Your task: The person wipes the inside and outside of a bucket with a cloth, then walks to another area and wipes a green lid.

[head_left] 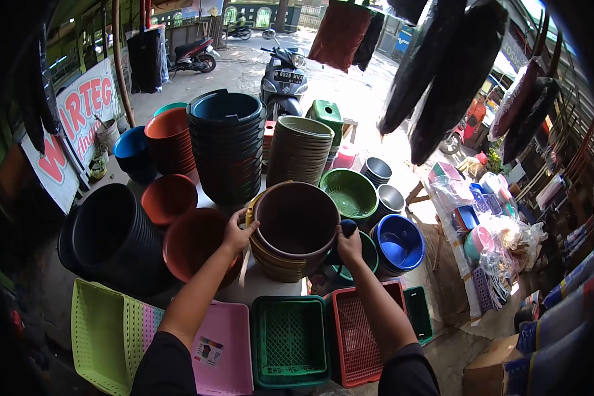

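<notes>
A dark brown bucket sits at the top of a stack, with tan-yellow buckets nested beneath it. My left hand grips its left rim, thumb on top beside a yellow edge. On the right side, my right hand is closed around a small dark blue bunched thing and rests against the bucket's wall; the kind of thing is not clear. Close by on the left stands an orange-brown tub. A green colander-like basin lies just beyond my right hand.
Tall black bucket stacks stand behind, beside olive pots. Nearer me are a pink tray, a green basket and a red basket. Blue basins sit right. Wrapped goods hang overhead; a scooter is parked beyond.
</notes>
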### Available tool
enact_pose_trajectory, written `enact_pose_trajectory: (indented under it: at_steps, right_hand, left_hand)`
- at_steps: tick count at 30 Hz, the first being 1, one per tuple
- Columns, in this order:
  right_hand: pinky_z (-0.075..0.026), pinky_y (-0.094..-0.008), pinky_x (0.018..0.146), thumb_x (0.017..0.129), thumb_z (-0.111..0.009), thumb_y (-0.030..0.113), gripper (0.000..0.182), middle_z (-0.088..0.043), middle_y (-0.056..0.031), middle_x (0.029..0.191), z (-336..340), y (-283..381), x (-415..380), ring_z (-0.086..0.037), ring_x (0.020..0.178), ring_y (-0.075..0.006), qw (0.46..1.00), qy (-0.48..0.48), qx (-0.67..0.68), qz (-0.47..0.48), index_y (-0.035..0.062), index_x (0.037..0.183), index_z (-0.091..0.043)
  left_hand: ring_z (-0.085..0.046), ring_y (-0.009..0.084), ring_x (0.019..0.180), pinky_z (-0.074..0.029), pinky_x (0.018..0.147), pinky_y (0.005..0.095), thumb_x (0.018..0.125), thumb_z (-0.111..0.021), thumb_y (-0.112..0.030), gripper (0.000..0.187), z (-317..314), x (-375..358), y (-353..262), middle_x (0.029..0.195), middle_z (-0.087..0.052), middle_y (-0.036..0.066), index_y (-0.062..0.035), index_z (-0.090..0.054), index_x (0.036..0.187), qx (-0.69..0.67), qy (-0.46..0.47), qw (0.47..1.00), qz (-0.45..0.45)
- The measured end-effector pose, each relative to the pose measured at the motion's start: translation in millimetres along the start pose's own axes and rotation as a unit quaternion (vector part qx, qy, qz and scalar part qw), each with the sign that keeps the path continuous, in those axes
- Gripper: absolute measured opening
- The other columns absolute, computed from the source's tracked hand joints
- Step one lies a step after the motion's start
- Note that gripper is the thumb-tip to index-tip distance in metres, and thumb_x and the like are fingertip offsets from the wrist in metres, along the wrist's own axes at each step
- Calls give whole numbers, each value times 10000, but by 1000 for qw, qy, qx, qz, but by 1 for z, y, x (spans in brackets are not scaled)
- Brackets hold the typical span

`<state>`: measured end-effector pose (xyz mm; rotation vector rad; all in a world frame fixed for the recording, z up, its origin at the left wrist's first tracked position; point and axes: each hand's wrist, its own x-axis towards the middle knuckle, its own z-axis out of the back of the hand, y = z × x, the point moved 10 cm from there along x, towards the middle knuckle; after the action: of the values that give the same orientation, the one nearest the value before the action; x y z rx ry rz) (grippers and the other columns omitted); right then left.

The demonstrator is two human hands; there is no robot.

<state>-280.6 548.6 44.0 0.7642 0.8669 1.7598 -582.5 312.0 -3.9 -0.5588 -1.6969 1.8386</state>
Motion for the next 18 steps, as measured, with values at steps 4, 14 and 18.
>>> enact_pose_trajectory:
  at_steps: [4,14,18]
  right_hand:
    - [-479,-352,875,953,-649,268,350,-672,-109,1074,18,-13,-23,-635,970,-223,981,-35,166,-98,2,1175,-604]
    - [-585,-415,783,897,-647,72,264,-665,-118,999,83,-43,-181,-688,842,-260,838,40,489,-238,-6,1142,-588]
    - [-593,-479,835,934,-592,101,274,-669,-172,1088,111,-68,-290,-695,943,-331,744,31,585,-322,-27,1175,-564]
  left_hand:
    - [-631,152,982,-509,889,292,870,-768,-180,561,6,4,7,1103,-656,93,25,-495,1314,15,-18,998,-56]
    - [-495,331,1077,-406,971,435,856,-694,-164,342,-56,-147,-120,1165,-462,158,-77,-590,1170,199,-154,931,-264]
    - [-560,236,962,-477,823,343,866,-669,-114,255,-141,-258,-119,1133,-486,123,-62,-603,1107,84,57,972,-209]
